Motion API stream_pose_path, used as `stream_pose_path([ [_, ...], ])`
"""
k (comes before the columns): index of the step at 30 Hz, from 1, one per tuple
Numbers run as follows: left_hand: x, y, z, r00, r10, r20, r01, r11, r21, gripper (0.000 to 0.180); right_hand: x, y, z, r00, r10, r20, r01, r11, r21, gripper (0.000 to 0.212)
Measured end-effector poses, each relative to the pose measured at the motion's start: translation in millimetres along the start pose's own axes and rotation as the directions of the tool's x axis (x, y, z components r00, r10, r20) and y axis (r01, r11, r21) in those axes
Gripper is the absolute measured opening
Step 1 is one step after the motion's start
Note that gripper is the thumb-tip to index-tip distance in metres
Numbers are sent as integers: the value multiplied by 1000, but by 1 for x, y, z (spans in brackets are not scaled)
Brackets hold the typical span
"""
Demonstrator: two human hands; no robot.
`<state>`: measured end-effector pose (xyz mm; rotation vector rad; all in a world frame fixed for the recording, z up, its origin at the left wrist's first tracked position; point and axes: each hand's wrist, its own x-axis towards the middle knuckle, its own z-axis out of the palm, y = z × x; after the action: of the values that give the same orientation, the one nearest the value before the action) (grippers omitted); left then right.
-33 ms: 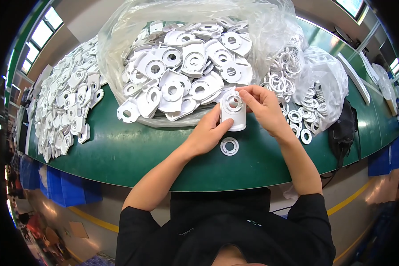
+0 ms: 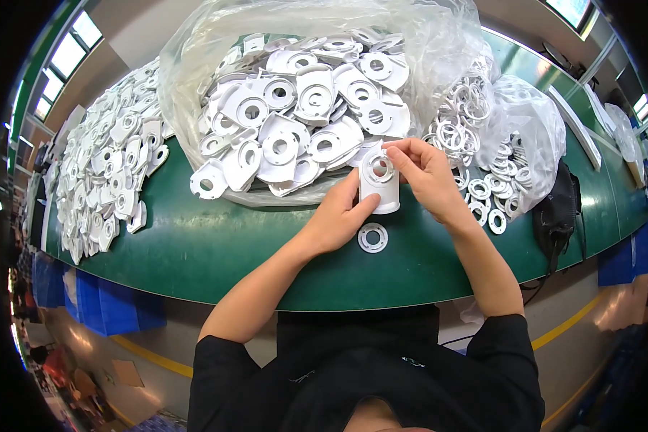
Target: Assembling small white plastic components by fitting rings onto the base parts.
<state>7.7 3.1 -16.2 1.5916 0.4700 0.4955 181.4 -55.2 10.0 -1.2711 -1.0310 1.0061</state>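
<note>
Upright above the table, a white plastic part has a flat lower body and a rounded top with a round opening. My left hand grips its left side, the thumb lying across the front. At the upper right rim, my right hand pinches with thumb and index finger near the opening. Whether a separate ring sits in that opening, I cannot tell. Just below the part, a flat white ring with small slots lies on the green table.
A clear plastic bag spreads behind my hands, full of similar white parts. More parts are heaped at the left. White rings spill from another clear bag at the right, beside a black pouch.
</note>
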Motion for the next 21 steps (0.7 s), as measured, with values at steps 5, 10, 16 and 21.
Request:
stream_pose_path([
  [5, -5, 2, 4, 992, 114, -46, -104, 978, 183, 41, -3, 2, 11, 997, -48, -64, 44, 997, -56, 17],
  [10, -8, 9, 6, 997, 66, -37, -55, 967, 250, 40, -4, 2, 8, 997, -51, -59, 41, 985, -169, 21],
  [16, -3, -2, 2, 997, 66, -26, -63, 994, 93, 42, -9, -16, 3, 997, -43, 59, 58, 956, -287, 33],
  [21, 0, 2, -7, 989, -107, 99, 120, 984, -130, 49, -1, -8, -10, 988, -148, 53, 157, 925, -346, 22],
])
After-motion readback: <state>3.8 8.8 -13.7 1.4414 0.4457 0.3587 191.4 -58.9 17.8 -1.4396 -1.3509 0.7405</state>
